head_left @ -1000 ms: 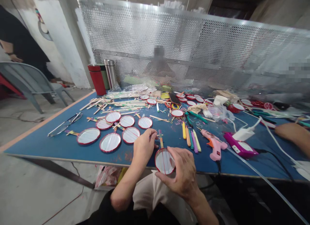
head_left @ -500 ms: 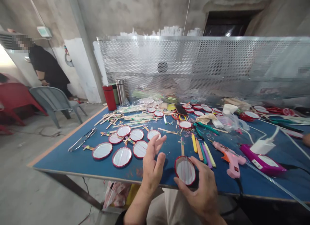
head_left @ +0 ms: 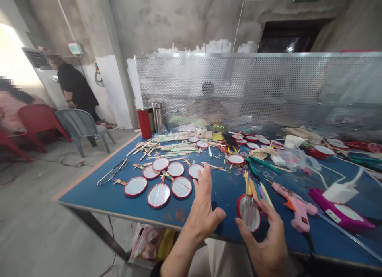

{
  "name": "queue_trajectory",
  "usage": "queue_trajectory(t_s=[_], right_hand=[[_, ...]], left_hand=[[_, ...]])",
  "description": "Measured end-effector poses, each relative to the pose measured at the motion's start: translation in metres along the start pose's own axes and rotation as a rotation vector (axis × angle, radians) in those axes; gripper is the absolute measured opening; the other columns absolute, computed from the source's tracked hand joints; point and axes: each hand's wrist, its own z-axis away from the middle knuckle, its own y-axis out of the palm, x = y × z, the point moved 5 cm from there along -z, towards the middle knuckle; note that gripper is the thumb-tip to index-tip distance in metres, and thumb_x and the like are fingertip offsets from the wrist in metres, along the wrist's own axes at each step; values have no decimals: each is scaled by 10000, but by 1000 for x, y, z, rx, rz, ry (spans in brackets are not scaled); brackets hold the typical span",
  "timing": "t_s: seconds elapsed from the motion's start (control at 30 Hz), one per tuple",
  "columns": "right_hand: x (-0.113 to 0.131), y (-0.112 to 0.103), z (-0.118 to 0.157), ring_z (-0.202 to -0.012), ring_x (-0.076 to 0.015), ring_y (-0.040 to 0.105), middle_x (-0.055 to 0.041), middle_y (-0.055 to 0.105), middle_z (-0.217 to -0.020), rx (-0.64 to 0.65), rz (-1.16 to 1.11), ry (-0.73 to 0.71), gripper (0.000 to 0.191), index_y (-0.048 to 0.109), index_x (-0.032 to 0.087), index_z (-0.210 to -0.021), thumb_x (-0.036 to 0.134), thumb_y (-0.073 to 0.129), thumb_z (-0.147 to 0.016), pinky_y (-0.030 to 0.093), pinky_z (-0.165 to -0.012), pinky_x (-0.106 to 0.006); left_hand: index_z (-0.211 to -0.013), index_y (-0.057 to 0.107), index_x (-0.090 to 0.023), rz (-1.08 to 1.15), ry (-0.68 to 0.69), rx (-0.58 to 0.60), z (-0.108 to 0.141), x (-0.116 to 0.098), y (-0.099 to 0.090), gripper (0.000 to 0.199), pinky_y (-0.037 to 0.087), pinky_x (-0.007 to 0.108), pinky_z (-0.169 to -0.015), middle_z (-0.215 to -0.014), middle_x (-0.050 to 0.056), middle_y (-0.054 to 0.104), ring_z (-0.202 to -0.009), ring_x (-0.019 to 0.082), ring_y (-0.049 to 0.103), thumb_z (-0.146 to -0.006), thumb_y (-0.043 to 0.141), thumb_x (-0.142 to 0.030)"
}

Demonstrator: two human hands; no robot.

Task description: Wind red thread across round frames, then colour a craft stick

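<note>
The hands are apart: the left hand [head_left: 203,209] is open with nothing in it, and the right hand [head_left: 268,245] pinches a round red-edged disc [head_left: 248,212] above the blue desk [head_left: 89,189].

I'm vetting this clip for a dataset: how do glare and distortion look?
In the head view, the bright opening at far left is blown out, wide-angle stretching skews the blue worktable toward the edges, and the shiny red-rimmed round disc shows streaky glare.
</note>
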Motion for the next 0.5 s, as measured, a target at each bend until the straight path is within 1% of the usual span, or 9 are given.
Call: queue_trajectory(t_s=[0.13,0.2,0.3,0.37,0.43,0.5], right_hand=[[-3,1,-1,-1054,-310,556,-135,582,-1144,55,-50,124,663,493,152,-1219,519,690,-702,436,-916,-469],[-4,2,-4,-1057,-303,555,-127,578,-1157,85,-83,189,661,490,162,-1222,518,686,-701,437,-919,-462],[-5,2,-12,-1045,-291,558,-124,573,-1174,128,-138,254,669,488,173,-1228,514,694,-690,442,-915,-456],[-4,0,-21,-1032,-279,560,-116,578,-1162,137,-156,273,668,492,181,-1225,514,700,-684,446,-913,-449],[-4,-2,-35,-1031,-270,562,-107,584,-1151,142,-163,294,651,503,190,-1215,517,700,-688,451,-907,-439],[-4,-2,-52,-1010,-265,578,-105,593,-1137,160,-192,327,642,521,197,-1201,530,705,-684,468,-879,-427]], left_hand=[[-1494,-54,-270,-49,5,11,-1,-5,-1,1000,-121,563,-1114,-1582,56,-102,-1423,330,-137,-715,213,-837],[-1495,-45,-275,-87,-4,15,-2,-5,-1,1005,-118,584,-1103,-1581,58,-108,-1419,338,-146,-705,196,-848],[-1495,45,-316,-186,-33,45,-3,-2,0,949,-106,608,-1090,-1582,29,-105,-1416,342,-158,-713,141,-845],[-1493,86,-322,-246,-51,43,-4,0,1,943,-106,592,-1095,-1583,21,-86,-1421,334,-143,-709,89,-846],[-1498,36,-287,-239,-64,5,-3,2,0,971,-103,562,-1109,-1586,43,-44,-1429,321,-114,-706,75,-847],[-1497,-10,-257,-175,-63,-24,-3,5,0,972,-85,545,-1121,-1587,66,19,-1433,317,-84,-727,126,-833]])
